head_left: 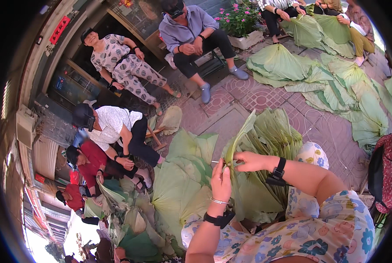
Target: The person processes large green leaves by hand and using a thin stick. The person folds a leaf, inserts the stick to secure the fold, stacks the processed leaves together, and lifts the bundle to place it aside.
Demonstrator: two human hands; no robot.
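Note:
A thick stack of folded green lotus leaves [272, 136] stands across my lap, its layers packed side by side. My left hand [221, 182] grips the near-left edge of the stack, where a folded lotus leaf [241, 136] rises upright. From the right, my right hand [250, 161] reaches to the same edge, its fingers closed on the leaf close to my left fingertips. A thin pale sliver [215, 161] pokes out left of my left fingers; its kind is too small to tell. Flat lotus leaves [176, 193] lie spread to my left.
More lotus leaves [318, 79] cover the paving at the far right. Several people sit or stand around, some handling leaves. A pink-flowered plant in a white planter [246, 40] stands at the back. A red patterned cloth [391, 171] hangs at the right. A thin pale cord [310, 127] lies on the paving.

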